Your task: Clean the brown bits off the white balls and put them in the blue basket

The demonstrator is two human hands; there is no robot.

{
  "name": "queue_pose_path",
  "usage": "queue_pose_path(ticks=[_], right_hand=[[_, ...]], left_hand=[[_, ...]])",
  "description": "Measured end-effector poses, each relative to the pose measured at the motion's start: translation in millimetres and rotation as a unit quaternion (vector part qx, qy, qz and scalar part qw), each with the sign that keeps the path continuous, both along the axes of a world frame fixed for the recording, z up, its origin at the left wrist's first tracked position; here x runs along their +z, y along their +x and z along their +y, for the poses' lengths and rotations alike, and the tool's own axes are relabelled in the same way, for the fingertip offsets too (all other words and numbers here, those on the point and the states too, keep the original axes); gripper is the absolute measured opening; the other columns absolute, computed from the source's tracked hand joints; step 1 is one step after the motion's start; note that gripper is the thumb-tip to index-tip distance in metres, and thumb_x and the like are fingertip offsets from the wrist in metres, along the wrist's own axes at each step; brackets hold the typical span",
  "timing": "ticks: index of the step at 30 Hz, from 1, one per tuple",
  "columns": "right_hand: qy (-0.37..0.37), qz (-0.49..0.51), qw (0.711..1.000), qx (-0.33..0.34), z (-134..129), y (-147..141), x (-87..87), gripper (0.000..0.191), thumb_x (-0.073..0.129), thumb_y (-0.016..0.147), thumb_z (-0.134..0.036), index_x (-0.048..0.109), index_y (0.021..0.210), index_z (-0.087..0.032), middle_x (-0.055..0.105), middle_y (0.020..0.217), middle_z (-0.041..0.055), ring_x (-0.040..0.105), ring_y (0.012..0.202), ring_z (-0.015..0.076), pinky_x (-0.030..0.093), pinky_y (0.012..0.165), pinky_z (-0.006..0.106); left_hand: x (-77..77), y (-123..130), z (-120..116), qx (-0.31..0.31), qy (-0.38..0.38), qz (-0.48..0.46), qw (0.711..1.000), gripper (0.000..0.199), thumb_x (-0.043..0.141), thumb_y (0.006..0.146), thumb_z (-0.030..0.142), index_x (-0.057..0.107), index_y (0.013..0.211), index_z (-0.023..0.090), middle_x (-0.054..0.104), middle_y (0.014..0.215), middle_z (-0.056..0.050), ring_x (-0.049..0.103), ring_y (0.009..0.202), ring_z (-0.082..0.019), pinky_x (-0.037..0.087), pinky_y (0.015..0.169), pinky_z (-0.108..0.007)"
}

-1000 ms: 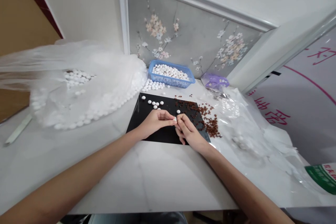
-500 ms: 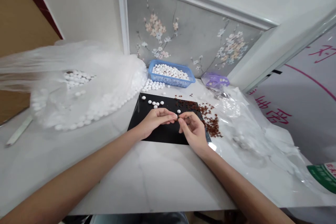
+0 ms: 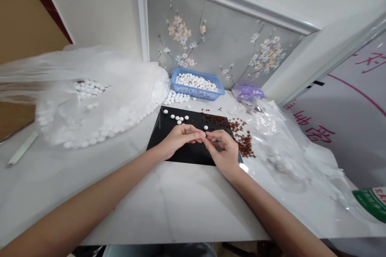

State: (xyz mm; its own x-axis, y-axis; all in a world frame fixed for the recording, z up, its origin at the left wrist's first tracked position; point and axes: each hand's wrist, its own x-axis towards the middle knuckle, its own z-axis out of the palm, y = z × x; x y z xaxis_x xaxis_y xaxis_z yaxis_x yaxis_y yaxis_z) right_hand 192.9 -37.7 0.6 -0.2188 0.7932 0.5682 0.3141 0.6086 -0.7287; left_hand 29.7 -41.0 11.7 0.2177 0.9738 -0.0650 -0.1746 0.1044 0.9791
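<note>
White, a small round bead (image 3: 201,136) sits pinched at the fingertips of the left hand (image 3: 177,139), held just above the black mat (image 3: 169,144). The right hand (image 3: 224,150) meets it fingertip to fingertip, its thumb and forefinger closed on something too small to identify; it may be one of the reddish-brown pieces (image 3: 243,141) scattered over the mat's right edge. The step in hand appears to be fitting a small piece to the bead. The next move likely calls for fine alignment of the two fingertips, with the left hand kept steady as the anchor and light pressure only, since the bead is smooth and could slip out.

Loose white beads (image 3: 178,118) lie on the far part of the mat, one more just beyond the fingertips. Further back, a blue basket (image 3: 218,93) holds beads, with a small heap beside it on the counter (image 3: 169,204). A purple tray (image 3: 247,92) stands to its right. A large clear bag of beads (image 3: 90,100) fills the left side; crumpled clear plastic (image 3: 289,148) covers the right.

Compared with half a second ago, the right hand has closed the small gap and now touches the left fingertips; its fingers are curled tighter. The left hand, the mat and the loose beads have not shifted.
</note>
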Motion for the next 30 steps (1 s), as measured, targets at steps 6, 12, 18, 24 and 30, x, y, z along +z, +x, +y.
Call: queue_pose_path(ticks=[6,12,18,24,30], right_hand=[[-0.059,0.000,0.998,0.033,3.3,-0.2,-4.1,0.011,0.058,0.080,-0.033,0.058,0.080,-0.022,0.054,0.075,0.0017,0.052,0.061,0.0110,0.048,0.045,0.024],[-0.050,-0.014,0.997,0.062,8.7,0.4,1.8,0.011,0.059,0.079,-0.031,0.057,0.074,-0.021,0.051,0.069,0.0001,0.050,0.060,0.0100,0.042,0.046,0.021],[-0.226,-0.001,0.962,0.153,43.2,0.8,12.5,0.022,0.055,0.079,-0.041,0.056,0.085,-0.020,0.048,0.057,-0.0040,0.046,0.050,0.0095,0.040,0.047,0.023],[-0.087,-0.208,0.974,-0.009,118.0,-31.8,8.1,0.019,0.057,0.074,-0.032,0.061,0.084,-0.017,0.058,0.075,0.0010,0.048,0.056,0.0102,0.039,0.056,0.025],[-0.042,-0.401,0.915,-0.037,142.4,-65.2,7.9,0.021,0.056,0.077,-0.034,0.065,0.086,-0.017,0.061,0.082,0.0055,0.054,0.073,0.0167,0.036,0.062,0.026]], left_hand=[[-2.0,-0.9,0.1,-0.003,0.023,-0.004,1.000,0.022,0.071,0.065,0.034,0.066,0.072,0.014,0.065,0.071,-0.002,0.056,0.068,-0.010,0.043,0.072,-0.025],[-4.5,-1.9,1.3,0.008,0.001,-0.015,1.000,0.022,0.072,0.064,0.033,0.067,0.074,0.014,0.065,0.069,-0.002,0.056,0.067,-0.010,0.044,0.072,-0.025],[-6.7,-10.7,6.8,0.069,0.047,0.027,0.996,0.031,0.070,0.066,0.035,0.064,0.087,0.014,0.064,0.077,-0.003,0.058,0.076,-0.013,0.044,0.076,-0.028],[-9.8,-17.8,12.3,0.060,0.120,0.145,0.980,0.032,0.067,0.067,0.039,0.067,0.088,0.015,0.062,0.074,-0.003,0.056,0.071,-0.013,0.044,0.067,-0.026],[-16.2,-16.3,12.2,0.059,0.134,0.211,0.967,0.028,0.069,0.063,0.041,0.065,0.070,0.014,0.060,0.068,-0.002,0.054,0.063,-0.013,0.042,0.060,-0.025]])
